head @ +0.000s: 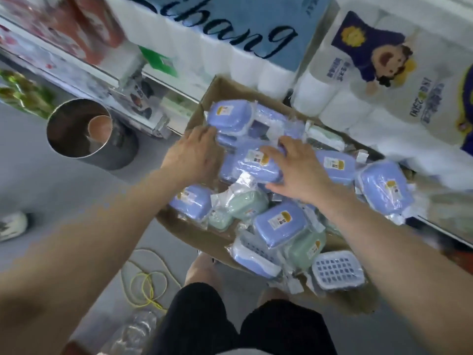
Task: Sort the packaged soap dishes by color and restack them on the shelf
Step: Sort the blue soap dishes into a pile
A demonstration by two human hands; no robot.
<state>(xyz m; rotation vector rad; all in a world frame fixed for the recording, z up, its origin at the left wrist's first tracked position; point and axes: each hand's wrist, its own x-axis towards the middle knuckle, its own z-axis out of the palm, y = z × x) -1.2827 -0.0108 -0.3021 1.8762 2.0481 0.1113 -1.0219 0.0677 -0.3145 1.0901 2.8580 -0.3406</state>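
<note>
Only "ibang" legible, on blue tissue pkg (230, 29).

Shop aisle: shelved toilet-paper multipacks (256, 47) (plus boxed soap dishes (279, 224)).
</note>
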